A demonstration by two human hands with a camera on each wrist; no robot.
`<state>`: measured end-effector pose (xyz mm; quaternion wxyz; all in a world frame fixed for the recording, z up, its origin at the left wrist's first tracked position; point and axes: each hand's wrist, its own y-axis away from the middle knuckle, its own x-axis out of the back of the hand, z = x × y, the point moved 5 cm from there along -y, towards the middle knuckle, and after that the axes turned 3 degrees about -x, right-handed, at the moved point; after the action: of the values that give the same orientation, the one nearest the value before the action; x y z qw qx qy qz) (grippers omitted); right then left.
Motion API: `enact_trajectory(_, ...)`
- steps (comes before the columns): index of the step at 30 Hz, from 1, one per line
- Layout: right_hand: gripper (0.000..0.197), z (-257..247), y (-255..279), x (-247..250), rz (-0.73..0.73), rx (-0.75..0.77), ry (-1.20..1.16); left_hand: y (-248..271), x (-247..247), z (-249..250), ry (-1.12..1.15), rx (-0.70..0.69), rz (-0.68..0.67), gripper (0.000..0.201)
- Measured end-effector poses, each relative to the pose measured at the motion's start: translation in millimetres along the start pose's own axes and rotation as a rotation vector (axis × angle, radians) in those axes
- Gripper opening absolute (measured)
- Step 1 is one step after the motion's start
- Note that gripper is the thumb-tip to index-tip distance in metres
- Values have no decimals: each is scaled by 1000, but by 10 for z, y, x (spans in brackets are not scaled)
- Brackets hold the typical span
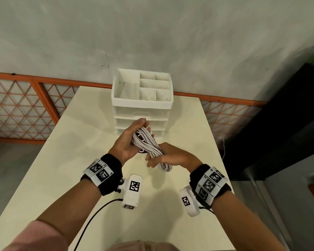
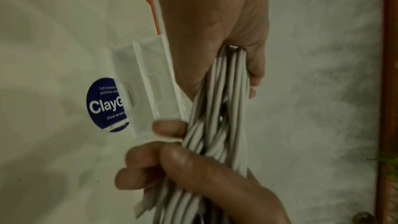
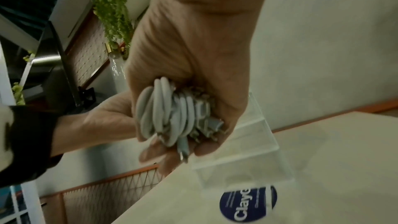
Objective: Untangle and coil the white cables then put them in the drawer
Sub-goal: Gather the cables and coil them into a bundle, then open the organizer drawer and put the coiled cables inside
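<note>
A bundle of white cables [image 1: 149, 144], looped into a long coil, is held in the air above the table between both hands. My left hand [image 1: 133, 137] grips its far end, the strands running out of the palm [image 2: 224, 81]. My right hand [image 1: 168, 156] is curled round the near end [image 3: 168, 113], and a short loop [image 1: 165, 167] hangs below it. A cable plug [image 3: 183, 149] sticks out past the right fingers. Just behind the hands stands the white drawer unit [image 1: 141, 105], its translucent drawers [image 2: 148, 89] pushed in.
The cream table [image 1: 80, 160] carries a round blue sticker [image 3: 247, 205] in front of the unit. The unit's top is an open tray with compartments [image 1: 127, 87]. An orange lattice railing [image 1: 22, 109] and a grey wall lie behind; a dark cabinet [image 1: 283, 124] stands to the right.
</note>
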<state>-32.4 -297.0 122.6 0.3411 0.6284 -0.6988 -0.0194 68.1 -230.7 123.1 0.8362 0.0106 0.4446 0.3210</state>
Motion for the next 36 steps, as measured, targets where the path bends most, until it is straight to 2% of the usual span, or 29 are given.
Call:
enact_trajectory(2, 6, 36, -27, -35, 76, 52, -29, -28, 18, -39, 37, 12, 68, 33)
enact_trajectory(4, 18, 103, -46, -73, 222, 70, 92, -99, 43, -91, 25, 22, 165, 42)
enact_trajectory(6, 26, 169, -63, -82, 323, 69, 300, -162, 99, -168, 0, 17, 267, 44)
enact_trajectory(9, 21, 185, -64, -56, 354, 108, 508, -285, 188, -276, -26, 57, 333, 40)
enact_trajectory(11, 18, 246, -90, -8, 315, 81, 454, -331, 178, -326, -22, 130, 266, 41)
enact_trajectory(14, 22, 411, -173, 60, 241, -5, 232, -418, 141, -324, -83, 227, 91, 38)
enact_trajectory(16, 25, 498, -228, 128, 231, -37, 151, -539, 211, -316, -148, 248, 61, 44)
enact_trajectory(19, 24, 616, -263, 247, 243, -79, 64, -786, 446, -250, -205, 150, 219, 52)
enact_trajectory(22, 22, 742, -261, 332, 260, -99, -8, -941, 611, -212, -153, 59, 346, 57)
enact_trajectory(28, 23, 929, -205, 384, 253, -113, -24, -1097, 596, -208, -72, 40, 286, 54)
enact_trajectory(31, 24, 965, -155, 440, 254, -97, -37, -1042, 672, -278, -67, 69, 329, 37)
enact_trajectory(36, 16, 687, -252, 589, 264, -28, -6, -799, 797, -498, -159, 26, 368, 42)
